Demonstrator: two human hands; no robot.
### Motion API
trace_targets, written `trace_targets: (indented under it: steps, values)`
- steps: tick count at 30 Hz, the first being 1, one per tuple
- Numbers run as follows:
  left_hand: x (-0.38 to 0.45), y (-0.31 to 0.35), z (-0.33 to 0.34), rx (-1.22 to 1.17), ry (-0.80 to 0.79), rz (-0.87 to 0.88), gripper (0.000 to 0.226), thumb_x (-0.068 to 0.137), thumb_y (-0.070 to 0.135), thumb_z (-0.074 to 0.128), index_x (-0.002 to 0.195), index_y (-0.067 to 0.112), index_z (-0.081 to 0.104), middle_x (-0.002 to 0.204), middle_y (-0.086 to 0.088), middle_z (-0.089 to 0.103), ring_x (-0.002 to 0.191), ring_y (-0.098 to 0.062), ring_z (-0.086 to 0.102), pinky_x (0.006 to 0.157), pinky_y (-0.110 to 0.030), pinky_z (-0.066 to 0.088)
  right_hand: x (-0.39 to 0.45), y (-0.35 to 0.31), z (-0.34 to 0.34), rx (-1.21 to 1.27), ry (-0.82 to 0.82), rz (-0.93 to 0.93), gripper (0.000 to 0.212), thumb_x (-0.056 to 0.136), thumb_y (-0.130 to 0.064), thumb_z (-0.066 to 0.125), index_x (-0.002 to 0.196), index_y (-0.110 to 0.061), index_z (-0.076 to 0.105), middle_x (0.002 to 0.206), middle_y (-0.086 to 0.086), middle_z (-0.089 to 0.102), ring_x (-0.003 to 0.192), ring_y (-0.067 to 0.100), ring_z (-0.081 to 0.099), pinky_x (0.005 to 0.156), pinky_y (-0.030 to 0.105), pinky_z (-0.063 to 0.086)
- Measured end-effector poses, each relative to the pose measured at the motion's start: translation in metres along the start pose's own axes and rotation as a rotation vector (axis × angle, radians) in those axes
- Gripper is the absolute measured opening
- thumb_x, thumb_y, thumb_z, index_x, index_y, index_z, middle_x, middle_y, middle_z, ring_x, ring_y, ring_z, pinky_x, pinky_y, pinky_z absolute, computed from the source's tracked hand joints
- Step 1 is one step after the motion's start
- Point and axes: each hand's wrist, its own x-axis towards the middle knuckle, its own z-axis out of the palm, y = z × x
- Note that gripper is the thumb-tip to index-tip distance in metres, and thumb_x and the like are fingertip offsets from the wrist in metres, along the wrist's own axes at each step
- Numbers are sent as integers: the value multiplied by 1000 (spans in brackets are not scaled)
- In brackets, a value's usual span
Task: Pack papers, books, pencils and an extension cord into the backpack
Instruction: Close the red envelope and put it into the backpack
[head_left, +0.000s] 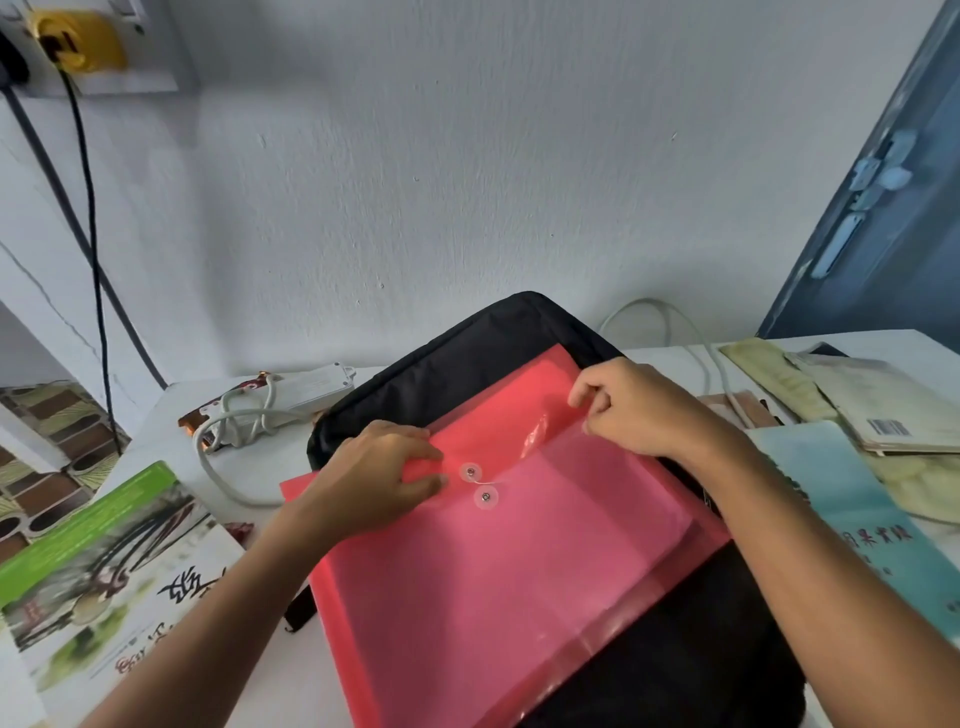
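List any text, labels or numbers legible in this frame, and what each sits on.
Nothing reads cleanly.
Green-spined book, left: large black brush characters and a small line below, too distorted to read.
Pale blue book, right: a row of dark characters, too blurred to read.
Cream book, far right: a barcode, digits too small.
Power strip: no legible marking.

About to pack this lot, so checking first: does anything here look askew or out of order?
Mostly the red folder: it lies skewed across the black backpack, flap unfastened, both hands on it.

Folder hides backpack middle; contents blurred
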Motion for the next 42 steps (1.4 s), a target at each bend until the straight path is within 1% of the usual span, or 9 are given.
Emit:
trace_targets:
  steps: [2,6,13,18,21,25,30,35,42]
  values:
    - [3,3,3,15,57,-7,77,63,71,30,116,31,67,128,8,56,122,-17,44,101,-44,40,-2,0,12,-152,140,-14,26,82,-10,64,101,-26,67,95,-8,64,91,15,61,85,34,48]
    - [11,10,11,69,99,-51,70,64,69,43,122,34,60,119,8,49,111,-18,43,94,-41,42,-8,-21,40,150,43,-278,22,80,-4,65,95,-17,74,88,-5,67,80,10,60,77,25,48]
    - [22,5,18,-78,107,-90,55,65,48,82,114,29,62,107,5,42,106,-18,41,96,-38,41,-6,-37,106,-153,58,-286,22,88,-24,61,108,-18,68,104,4,57,106,26,51,89,36,42]
    - [21,1,22,-134,93,-110,62,55,59,70,110,30,63,105,5,42,106,-17,41,94,-32,40,-13,-31,123,-83,149,-169,19,91,-25,55,96,-10,65,101,6,60,101,28,53,84,38,42]
    - [21,-1,25,-144,103,-99,57,61,53,81,109,29,63,105,5,42,105,-16,40,94,-32,40,-13,-30,128,-48,150,-134,15,88,-20,56,96,-12,66,100,6,64,101,28,54,85,39,42]
    - [19,-3,28,-140,133,-95,55,63,48,83,109,27,63,105,4,42,105,-16,40,92,-29,38,-9,-27,117,54,61,-110,14,84,-13,56,87,-19,68,95,-1,69,97,24,58,81,35,47]
    - [16,-2,31,-186,151,-104,70,50,68,61,108,28,64,106,6,43,103,-13,40,86,-23,32,-11,-19,101,23,-70,-168,24,84,-5,52,95,-19,69,96,-1,67,94,21,60,79,36,49]
    - [15,-5,34,-202,180,-90,70,51,68,63,107,27,65,108,6,45,104,-13,40,86,-22,32,-18,-29,110,-185,45,-186,21,84,-5,51,103,-7,60,104,11,65,99,32,57,83,39,43]
    - [15,-4,34,-250,198,-91,77,46,77,58,105,28,65,107,6,47,103,-10,40,86,-22,33,-20,-34,112,-163,182,-260,26,89,-7,48,109,-12,63,108,5,54,106,26,45,91,37,40]
